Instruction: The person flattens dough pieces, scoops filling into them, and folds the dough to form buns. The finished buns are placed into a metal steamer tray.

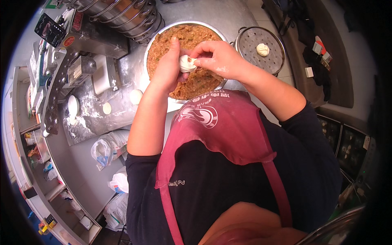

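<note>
Above a wide metal bowl of minced filling (196, 87), my left hand (171, 65) cups a pleated dough bun (186, 64). The fingertips of my right hand (216, 58) pinch the bun's edge, where a little filling shows at its opening. One shaped bun (262, 50) sits on a round perforated steamer tray (249, 41) to the right. Left of my left forearm, a dough round (136, 96) and a smaller flat dough disc (107, 108) lie on the floured metal worktop (92, 122).
Stacked metal steamers (122, 18) stand behind, left of the bowl. A metal box (98, 38) with a phone (50, 30) by it is at upper left. A white bowl (73, 105) lies near the worktop's left end. Bagged cups (110, 145) are below the worktop's edge.
</note>
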A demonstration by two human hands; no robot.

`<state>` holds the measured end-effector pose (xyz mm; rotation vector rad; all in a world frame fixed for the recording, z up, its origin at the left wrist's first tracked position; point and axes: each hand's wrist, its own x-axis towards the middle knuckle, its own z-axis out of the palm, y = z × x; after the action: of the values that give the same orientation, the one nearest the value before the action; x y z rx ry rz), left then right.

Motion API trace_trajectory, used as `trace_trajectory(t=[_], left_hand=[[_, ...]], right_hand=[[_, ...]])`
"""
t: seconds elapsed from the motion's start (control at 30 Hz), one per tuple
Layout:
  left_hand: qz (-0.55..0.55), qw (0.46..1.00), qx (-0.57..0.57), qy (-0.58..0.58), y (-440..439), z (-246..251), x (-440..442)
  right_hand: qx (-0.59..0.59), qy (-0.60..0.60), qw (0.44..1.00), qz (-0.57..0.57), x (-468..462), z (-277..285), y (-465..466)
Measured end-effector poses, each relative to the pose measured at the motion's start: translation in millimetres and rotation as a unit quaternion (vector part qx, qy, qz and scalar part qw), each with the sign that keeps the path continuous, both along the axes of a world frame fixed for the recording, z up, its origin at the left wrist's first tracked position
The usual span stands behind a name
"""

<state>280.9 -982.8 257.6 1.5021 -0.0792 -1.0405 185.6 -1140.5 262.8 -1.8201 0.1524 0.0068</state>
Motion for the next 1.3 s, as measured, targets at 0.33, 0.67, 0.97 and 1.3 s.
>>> trace_trajectory(t=[0.33, 0.67, 0.97, 1.3], left_hand=[[-0.022, 0.997, 0.016, -0.072, -4, -1, -10], [0.025, 0.993, 0.048, -0.101, -7, 5, -16], [-0.009, 0.996, -0.015, -0.082, 1, 16, -15], [0.000, 0.996, 0.017, -0.090, -1, 17, -15]], right_hand=[[-0.218, -0.171, 0.961, 0.005, -6, 0, 4], [-0.240, -0.239, 0.940, -0.036, -11, 0, 10], [-0.295, -0.251, 0.922, -0.025, -13, 2, 6], [-0.291, -0.258, 0.921, -0.017, -11, -4, 8]])
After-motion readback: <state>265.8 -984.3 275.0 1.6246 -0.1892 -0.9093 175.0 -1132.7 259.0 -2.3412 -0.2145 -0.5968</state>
